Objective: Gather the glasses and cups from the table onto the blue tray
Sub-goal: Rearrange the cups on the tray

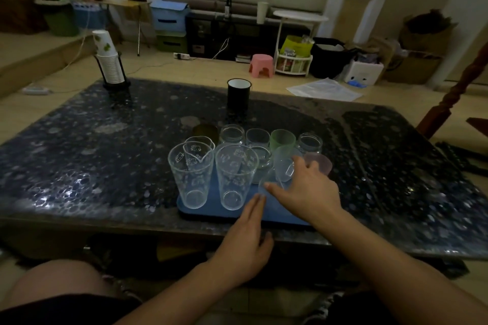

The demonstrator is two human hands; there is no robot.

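Glasses and cups are crowding the blue tray (184, 209), which is sitting at the near edge of the dark speckled table (79, 145). Two tall clear printed glasses (190, 174) are standing upright at the tray's near left, with a third printed glass (200, 144) just behind them. Along the far side a dark cup (205, 132), clear jars (231, 134), a frosted green cup (282, 139) and another jar (309, 143) are lining up in a row. A pink cup (320, 163) is showing just beyond the right hand.

The right hand (307, 192) is curling loosely over a small clear glass (274, 179) at the tray's near right, thumb and fingers touching it; the grip itself is blurred. The left hand (244, 241) is lying flat and empty, fingers together, its tips resting on the tray's near rim.

Farther off, a black mug (238, 93) is standing alone on the table, and a stack of paper cups (109, 60) is sitting in a holder at the far left corner.
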